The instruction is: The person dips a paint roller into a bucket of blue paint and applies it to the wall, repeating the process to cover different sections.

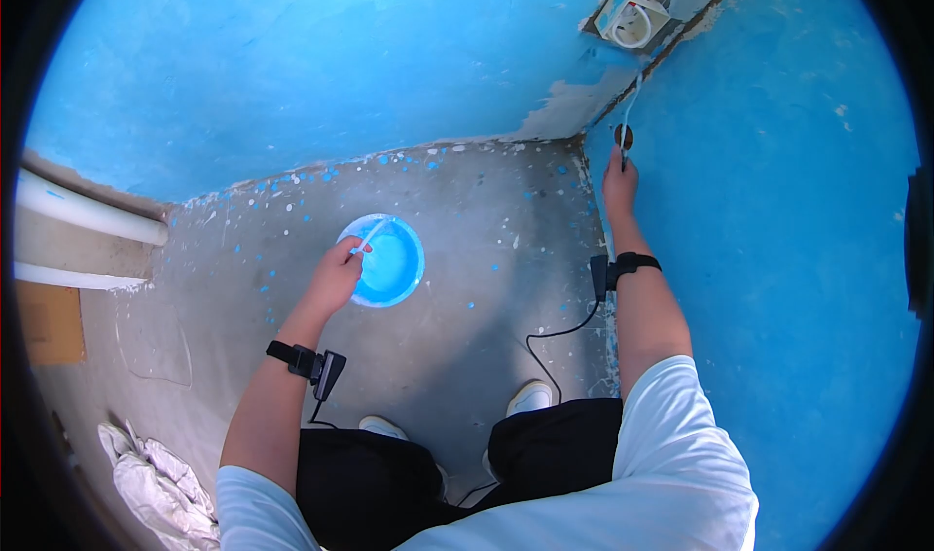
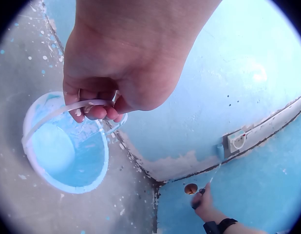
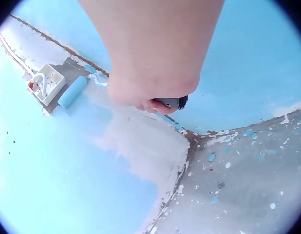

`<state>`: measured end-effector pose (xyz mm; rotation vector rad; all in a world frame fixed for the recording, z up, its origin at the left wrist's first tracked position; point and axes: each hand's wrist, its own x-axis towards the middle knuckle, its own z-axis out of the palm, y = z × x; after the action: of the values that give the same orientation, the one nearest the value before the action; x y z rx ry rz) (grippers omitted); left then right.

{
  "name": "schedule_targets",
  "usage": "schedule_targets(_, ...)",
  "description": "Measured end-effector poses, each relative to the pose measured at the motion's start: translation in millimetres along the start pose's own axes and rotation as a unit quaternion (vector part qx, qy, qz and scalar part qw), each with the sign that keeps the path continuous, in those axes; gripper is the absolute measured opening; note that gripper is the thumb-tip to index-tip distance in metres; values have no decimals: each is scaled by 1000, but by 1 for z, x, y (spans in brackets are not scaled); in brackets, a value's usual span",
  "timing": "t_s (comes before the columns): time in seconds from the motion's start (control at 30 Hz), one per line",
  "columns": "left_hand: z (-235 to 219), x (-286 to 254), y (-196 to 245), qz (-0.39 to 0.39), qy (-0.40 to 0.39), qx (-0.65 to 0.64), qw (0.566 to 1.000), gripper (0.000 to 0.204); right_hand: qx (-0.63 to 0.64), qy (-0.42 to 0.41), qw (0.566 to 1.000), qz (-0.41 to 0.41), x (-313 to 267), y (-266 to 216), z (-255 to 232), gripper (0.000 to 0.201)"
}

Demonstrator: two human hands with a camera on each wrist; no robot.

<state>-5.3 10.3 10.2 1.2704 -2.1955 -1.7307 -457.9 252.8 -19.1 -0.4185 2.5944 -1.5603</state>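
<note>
My left hand (image 1: pixel 336 277) has its fingers curled round the white handle (image 2: pixel 53 115) of a bucket (image 2: pixel 67 187) with light blue paint inside. The bucket hangs or stands over the floor; which, I cannot tell. My right hand (image 1: pixel 621 186) grips the dark handle (image 3: pixel 174 102) of a paint roller. In the right wrist view the blue roller sleeve (image 3: pixel 73 92) lies against the wall beside a white socket box (image 3: pixel 47 84) with loose cable. Bare grey and white patches (image 3: pixel 136 129) show on the wall near the corner.
A round hole (image 2: pixel 191 188) is in the right wall. White pipes (image 1: pixel 92 209) and a brown board (image 1: pixel 53 323) stand at the left, with a crumpled white cloth (image 1: pixel 161 478) below. Paint spots dot the grey floor (image 1: pixel 467 220). Black cables (image 1: pixel 559 334) hang from the wrists.
</note>
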Motion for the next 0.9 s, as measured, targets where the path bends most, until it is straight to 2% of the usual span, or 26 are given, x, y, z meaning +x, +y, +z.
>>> schedule_targets(0.03,1,-1,2,0,2,7,1000,16,54,1,998,16,3,-9,0,49)
schedule_targets(0.07,1,-1,0,-1,2,8,1000,16,54,1,998,17,6,-5,2,49)
schedule_targets(0.17,0,1,-2,-1,3,2,1000,15,16,-2,1000,18,7,10,8,50)
schedule_targets(0.23,0,1,0,-4,-4,4,1000,15,-10,-50,996,80,-2,28,11,52)
schedule_targets(0.37,2,2,-3,-2,-5,-3,1000,15,-53,-61,994,74,-12,38,2,54)
schedule_targets(0.47,2,2,-2,-5,-2,-5,1000,15,-29,-54,997,54,-15,42,0,54)
schedule_targets(0.53,2,1,-3,1,2,-7,1000,15,97,-36,986,134,-24,35,4,46)
schedule_targets(0.57,1,2,-4,2,2,-8,1000,15,96,-35,986,132,-25,29,3,46)
schedule_targets(0.63,0,3,-7,2,-3,-3,1000,15,271,-88,937,200,-30,14,1,45)
schedule_targets(0.77,0,2,-6,9,-4,2,1000,15,345,-124,904,219,-20,-16,17,45)
schedule_targets(0.83,0,3,-8,9,-3,-8,1000,15,489,-110,828,253,-13,-24,32,47)
schedule_targets(0.87,0,2,-6,8,-3,-9,1000,15,488,-110,828,254,-16,-32,41,47)
schedule_targets(0.9,1,2,-3,3,-4,-7,1000,15,529,-113,794,278,-21,-43,51,47)
